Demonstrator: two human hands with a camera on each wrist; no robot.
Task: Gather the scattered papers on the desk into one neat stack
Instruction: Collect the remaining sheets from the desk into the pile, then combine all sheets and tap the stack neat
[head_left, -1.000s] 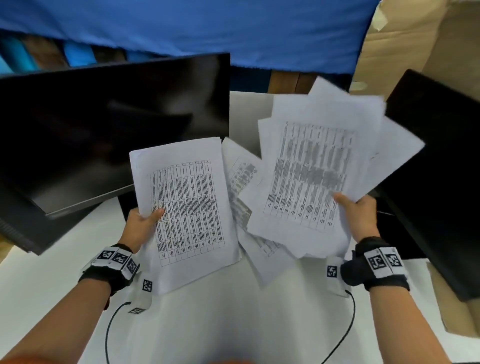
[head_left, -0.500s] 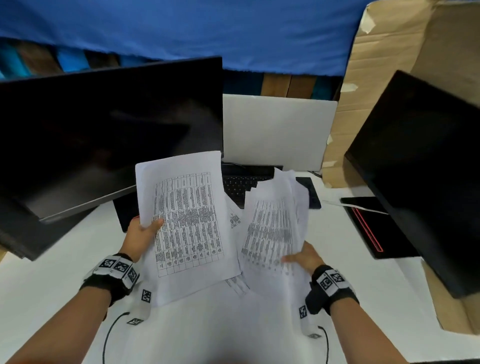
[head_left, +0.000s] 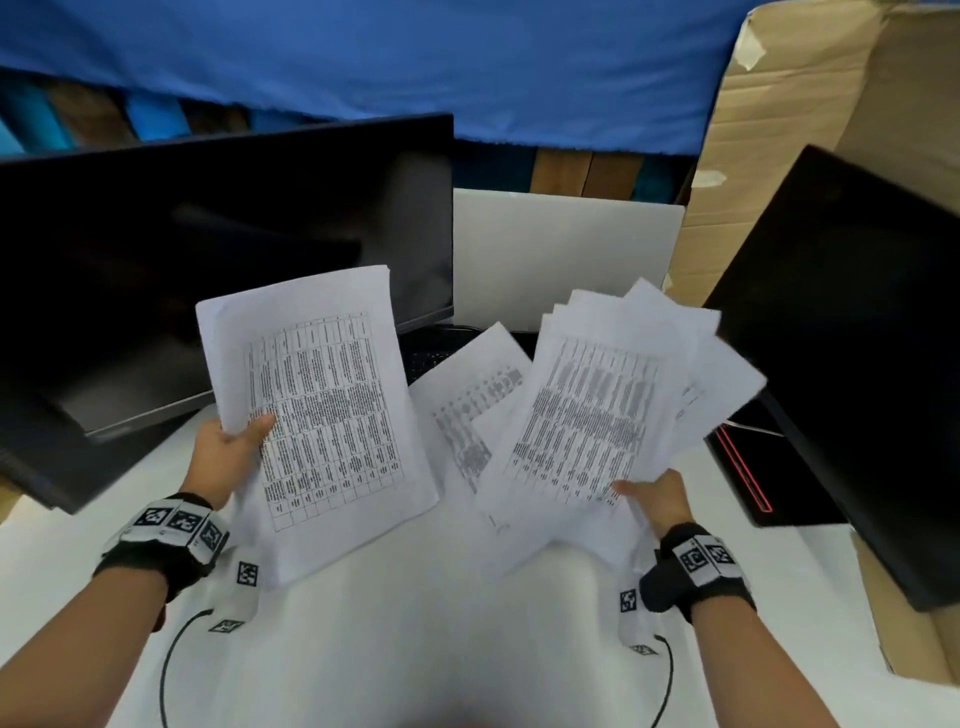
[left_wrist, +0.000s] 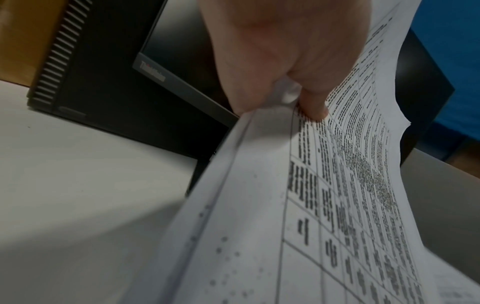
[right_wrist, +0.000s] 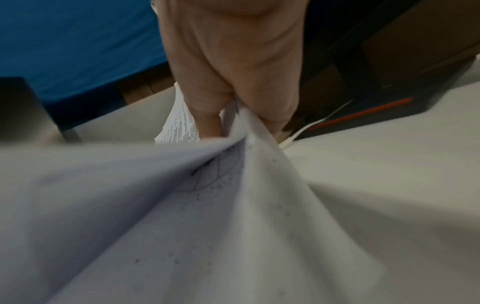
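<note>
My left hand (head_left: 234, 447) pinches a small bundle of printed sheets (head_left: 322, 410) by its left edge, thumb on top, and holds it tilted above the white desk (head_left: 415, 649). In the left wrist view the thumb (left_wrist: 314, 102) presses on that same bundle (left_wrist: 337, 205). My right hand (head_left: 652, 496) grips a fanned, uneven sheaf of papers (head_left: 597, 415) at its lower right corner. The right wrist view shows fingers (right_wrist: 207, 115) curled round the sheaf's (right_wrist: 207, 216) corner. More printed sheets (head_left: 467, 415) show between the two bundles; whether they lie on the desk is unclear.
A black monitor (head_left: 208, 260) leans at the left, another black monitor (head_left: 857, 338) stands at the right. A keyboard (head_left: 431, 353) and white board (head_left: 561, 249) sit behind the papers. A black device with a red stripe (head_left: 748, 478) lies right. Cardboard (head_left: 831, 104) rises behind.
My right hand dropped its sheaf low and near the left bundle half a second ago, then lifted it back up to the right, fanned out. The left bundle barely moved.
</note>
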